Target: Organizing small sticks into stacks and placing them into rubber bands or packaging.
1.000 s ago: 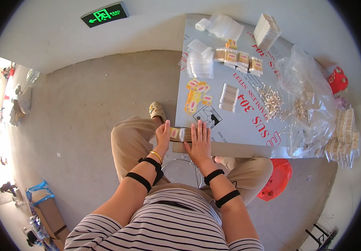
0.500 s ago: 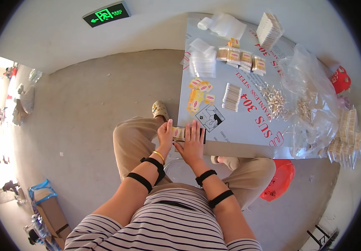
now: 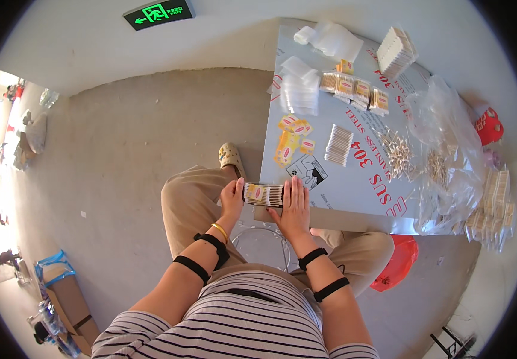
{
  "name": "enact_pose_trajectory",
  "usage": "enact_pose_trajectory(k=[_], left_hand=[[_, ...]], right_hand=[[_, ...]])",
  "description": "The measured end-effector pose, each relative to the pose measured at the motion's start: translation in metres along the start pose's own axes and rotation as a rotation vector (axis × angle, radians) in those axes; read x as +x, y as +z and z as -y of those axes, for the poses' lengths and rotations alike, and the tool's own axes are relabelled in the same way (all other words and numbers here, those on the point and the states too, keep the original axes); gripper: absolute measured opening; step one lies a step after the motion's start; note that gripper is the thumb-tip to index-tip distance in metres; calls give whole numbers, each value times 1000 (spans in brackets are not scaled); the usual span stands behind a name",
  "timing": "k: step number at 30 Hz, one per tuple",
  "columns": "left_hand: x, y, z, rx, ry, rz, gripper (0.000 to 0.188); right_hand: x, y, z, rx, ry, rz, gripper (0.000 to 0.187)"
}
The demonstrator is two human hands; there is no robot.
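A flat pack of cotton swabs [image 3: 263,194] with a yellow-and-white label card lies across the front left corner of the table, dark at its edges. My left hand [image 3: 232,198] is closed on its left end, with the thumb along the top. At the other end, my right hand [image 3: 295,205] rests with fingers stretched forward and thumb apart, touching the pack. Beyond them are loose yellow label cards [image 3: 286,148] and a neat row of swabs [image 3: 338,145]. Loose swabs [image 3: 397,152] lie heaped further right.
Clear plastic sleeves [image 3: 299,94], labelled swab packs [image 3: 354,90] and a swab stack [image 3: 396,52] occupy the table's far part. A large clear bag [image 3: 450,155] covers its right side, beside more packs [image 3: 495,203]. A red bag [image 3: 397,263] sits below the table.
My right hand has slid right, uncovering more of the pack. My left hand has shifted slightly left and down. The view has turned a little, so the table appears further right.
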State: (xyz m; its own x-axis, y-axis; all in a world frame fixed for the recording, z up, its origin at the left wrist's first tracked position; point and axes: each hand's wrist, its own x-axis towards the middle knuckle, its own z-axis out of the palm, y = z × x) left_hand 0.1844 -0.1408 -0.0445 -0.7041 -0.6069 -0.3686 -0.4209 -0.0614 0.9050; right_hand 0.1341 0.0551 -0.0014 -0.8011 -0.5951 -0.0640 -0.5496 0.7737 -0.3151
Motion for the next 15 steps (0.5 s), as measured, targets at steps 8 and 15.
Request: enact_pose_trajectory(k=[8,15], left_hand=[[0,6,4,183,213,-81,45],[-1,12,4,118,302,-85,42]], right_hand=[[0,9,10,6,7,-21,99],[2,15,36,-2,34,-29,99]])
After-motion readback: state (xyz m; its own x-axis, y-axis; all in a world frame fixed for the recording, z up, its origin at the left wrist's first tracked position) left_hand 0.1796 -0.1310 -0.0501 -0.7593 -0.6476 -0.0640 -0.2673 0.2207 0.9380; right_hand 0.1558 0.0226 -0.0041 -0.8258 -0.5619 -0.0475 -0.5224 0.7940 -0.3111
